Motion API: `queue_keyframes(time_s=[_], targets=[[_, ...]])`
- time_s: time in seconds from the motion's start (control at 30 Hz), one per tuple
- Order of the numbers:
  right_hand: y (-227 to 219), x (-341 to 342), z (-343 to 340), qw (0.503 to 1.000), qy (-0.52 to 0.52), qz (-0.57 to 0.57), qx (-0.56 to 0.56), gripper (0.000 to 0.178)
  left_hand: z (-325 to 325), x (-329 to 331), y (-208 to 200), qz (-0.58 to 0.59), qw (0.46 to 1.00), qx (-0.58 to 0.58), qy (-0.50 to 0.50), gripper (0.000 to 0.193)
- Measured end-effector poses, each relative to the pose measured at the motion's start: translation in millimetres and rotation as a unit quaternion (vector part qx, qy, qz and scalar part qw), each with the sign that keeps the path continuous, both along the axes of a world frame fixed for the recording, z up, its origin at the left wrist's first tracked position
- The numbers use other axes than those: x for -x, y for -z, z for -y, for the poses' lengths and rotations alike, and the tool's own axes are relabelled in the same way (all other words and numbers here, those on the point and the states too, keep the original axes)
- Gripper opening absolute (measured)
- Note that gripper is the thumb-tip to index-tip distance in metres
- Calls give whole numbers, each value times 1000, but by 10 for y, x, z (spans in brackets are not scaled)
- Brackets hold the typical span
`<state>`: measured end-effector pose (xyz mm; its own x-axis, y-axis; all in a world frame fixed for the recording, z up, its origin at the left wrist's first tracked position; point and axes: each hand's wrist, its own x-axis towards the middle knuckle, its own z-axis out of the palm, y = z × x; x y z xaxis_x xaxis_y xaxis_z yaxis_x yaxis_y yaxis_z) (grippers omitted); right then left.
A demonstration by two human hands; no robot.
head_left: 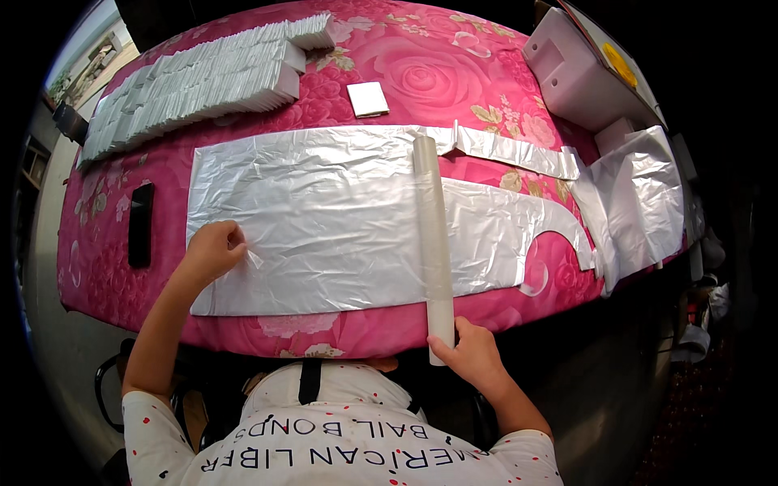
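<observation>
A silvery-white plastic apron (324, 219) lies spread out, with a curved cut-out and narrow straps toward the right. My left hand (217, 253) is closed in a pinch at its left part, where a bit of the thin film rises by the fingertips. Across the apron, far to near, lies a long pale tube (433, 235). My right hand (472, 352) grips the tube's near end, which sticks out past the table edge, thumb on top. What lies under the tube is hidden.
The table has a pink flowered cloth (421, 73). Rows of folded white packets (194, 85) stand far left; one folded packet (369, 99) lies apart. A black phone (141, 225) lies left. At right are crumpled plastic film (636, 202) and a white foam box (579, 73).
</observation>
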<state>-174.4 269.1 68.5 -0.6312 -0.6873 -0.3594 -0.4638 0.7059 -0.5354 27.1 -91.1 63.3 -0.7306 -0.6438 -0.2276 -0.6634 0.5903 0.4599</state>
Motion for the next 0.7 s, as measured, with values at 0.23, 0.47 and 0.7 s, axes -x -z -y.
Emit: queue_keyframes(time_s=[0.23,0.47,0.7], targets=[[-13,-25,-2,1000,-17,18,-5,46,-1005,1086,-24,-275,942,50,186,43],[-76,163,55,994,-73,75,-44,47,-1537,1651,629,-243,939,98,225,58],[96,1004,857,986,-5,147,81,54,-1593,1678,622,-177,945,152,231,61]])
